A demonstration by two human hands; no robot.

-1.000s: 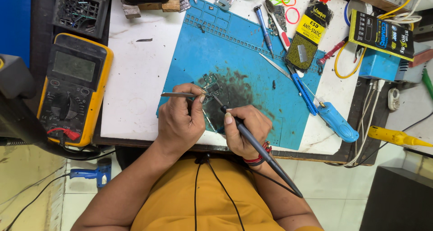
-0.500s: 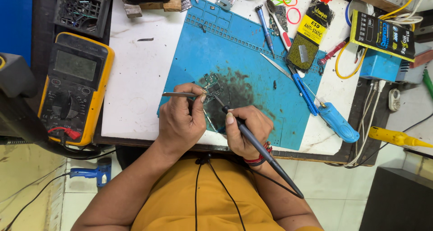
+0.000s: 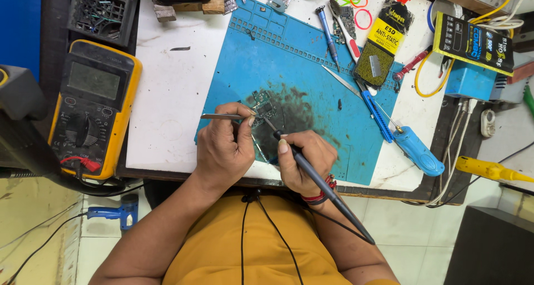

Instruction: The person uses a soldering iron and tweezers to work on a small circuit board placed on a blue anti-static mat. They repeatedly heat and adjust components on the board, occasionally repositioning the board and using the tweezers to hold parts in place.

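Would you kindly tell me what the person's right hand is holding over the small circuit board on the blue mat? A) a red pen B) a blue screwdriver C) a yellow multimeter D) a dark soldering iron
D: the right hand grips a dark soldering iron, its tip at the circuit board, while the left hand holds tweezers.

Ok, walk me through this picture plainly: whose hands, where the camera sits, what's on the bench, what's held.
No machine here: these are a person's own bare hands, seen from a camera worn on their head, looking down. The left hand pinches metal tweezers. The right hand holds a dark soldering iron like a pen, its tip on a small circuit board. The board lies on a blue work mat on a white table. At the left sits a yellow multimeter; at the right, a blue-handled screwdriver.
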